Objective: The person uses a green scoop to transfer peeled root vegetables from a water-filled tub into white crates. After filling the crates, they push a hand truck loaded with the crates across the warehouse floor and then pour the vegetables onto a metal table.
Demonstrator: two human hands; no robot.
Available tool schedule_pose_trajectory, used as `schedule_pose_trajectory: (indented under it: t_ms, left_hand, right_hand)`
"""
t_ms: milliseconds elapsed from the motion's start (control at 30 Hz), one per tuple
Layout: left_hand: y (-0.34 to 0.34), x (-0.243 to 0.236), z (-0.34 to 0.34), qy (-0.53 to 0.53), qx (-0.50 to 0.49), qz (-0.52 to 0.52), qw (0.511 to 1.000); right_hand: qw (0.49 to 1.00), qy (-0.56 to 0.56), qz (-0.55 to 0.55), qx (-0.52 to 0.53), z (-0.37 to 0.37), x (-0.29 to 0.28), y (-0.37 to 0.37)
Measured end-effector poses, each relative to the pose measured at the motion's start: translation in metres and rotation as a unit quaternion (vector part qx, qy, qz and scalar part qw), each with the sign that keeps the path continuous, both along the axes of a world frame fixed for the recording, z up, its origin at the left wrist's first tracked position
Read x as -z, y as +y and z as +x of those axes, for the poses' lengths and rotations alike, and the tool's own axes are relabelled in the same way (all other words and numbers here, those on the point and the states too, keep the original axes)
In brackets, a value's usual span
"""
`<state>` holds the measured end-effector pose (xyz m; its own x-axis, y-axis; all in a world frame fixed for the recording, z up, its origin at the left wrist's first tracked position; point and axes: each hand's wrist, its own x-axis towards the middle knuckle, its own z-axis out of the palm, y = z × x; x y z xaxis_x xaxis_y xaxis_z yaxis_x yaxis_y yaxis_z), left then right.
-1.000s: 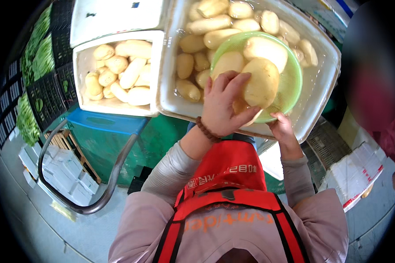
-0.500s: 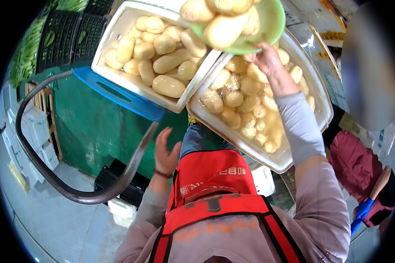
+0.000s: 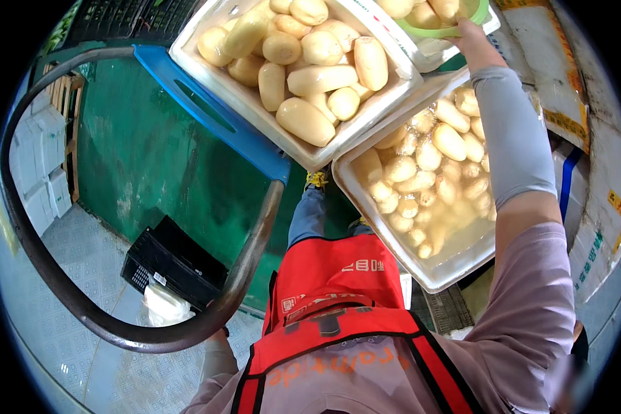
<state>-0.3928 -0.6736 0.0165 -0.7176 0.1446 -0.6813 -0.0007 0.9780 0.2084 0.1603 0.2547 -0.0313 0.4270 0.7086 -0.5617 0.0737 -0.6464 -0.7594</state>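
My right hand (image 3: 470,40) is closed on the rim of a light green basin (image 3: 435,32) at the top right. Several pale, peeled root pieces (image 3: 424,15), looking like lotus root, lie in it. Below the basin is part of a white foam box (image 3: 426,56). Nearer, another white box (image 3: 328,164) is heaped with the same pale pieces (image 3: 321,79). To its right, a water-filled white tub (image 3: 443,279) holds more pieces (image 3: 429,155) under the surface. At the lower left, my left hand (image 3: 217,326) is mostly hidden behind a curved metal handle (image 3: 152,338); its fingers do not show.
The metal handle joins a blue panel (image 3: 214,114) beside the heaped box. A black crate (image 3: 176,262) and a white plastic bundle (image 3: 164,303) lie on the floor. White boxes (image 3: 41,152) stand at the left, taped cartons (image 3: 552,83) at the right.
My right hand has carried the basin rightward and away, from above the left box and tub to the far right box. My left hand has dropped back behind the handle. The view has shifted.
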Motion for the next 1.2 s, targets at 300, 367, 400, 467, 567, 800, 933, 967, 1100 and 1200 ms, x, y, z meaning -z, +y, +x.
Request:
schedule_pose_trajectory:
  t_ms: [300, 367, 400, 467, 567, 800, 933, 967, 1100, 1200]
  left_hand:
    - [0.096, -0.02, 0.087, -0.111, 0.021, -0.089, 0.99]
    - [0.123, -0.021, 0.094, -0.146, -0.012, -0.041, 0.988]
    - [0.138, -0.02, 0.096, -0.163, -0.024, -0.02, 0.986]
    - [0.162, -0.018, 0.099, -0.187, -0.041, 0.011, 0.982]
    - [0.161, -0.004, 0.096, -0.175, -0.026, 0.013, 0.984]
    - [0.207, 0.007, 0.119, -0.165, 0.081, -0.03, 0.983]
    - [0.258, 0.017, 0.138, -0.207, 0.099, 0.014, 0.973]
    - [0.259, 0.022, 0.144, -0.198, 0.111, 0.03, 0.974]
    - [0.343, 0.015, 0.189, -0.24, 0.184, 0.071, 0.95]
    - [0.381, 0.022, 0.221, -0.272, 0.229, 0.118, 0.927]
  right_hand:
    - [0.833, -0.472, -0.033, -0.286, -0.009, 0.041, 0.011]
    - [0.759, -0.561, 0.114, -0.31, -0.004, 0.076, 0.005]
    - [0.715, -0.586, 0.222, -0.31, 0.001, 0.089, 0.004]
    - [0.661, -0.64, 0.224, -0.321, 0.012, 0.097, 0.015]
    - [0.668, -0.618, 0.215, -0.354, 0.016, 0.055, 0.032]
    - [0.762, -0.466, 0.409, -0.189, 0.042, -0.041, -0.028]
    - [0.818, -0.377, 0.43, -0.056, 0.146, -0.045, -0.128]
    - [0.89, -0.307, 0.337, 0.013, 0.145, -0.061, -0.172]
    - [0.916, -0.311, 0.251, 0.045, 0.237, -0.086, -0.353]
    - [0.886, -0.44, 0.104, 0.099, 0.296, -0.085, -0.472]
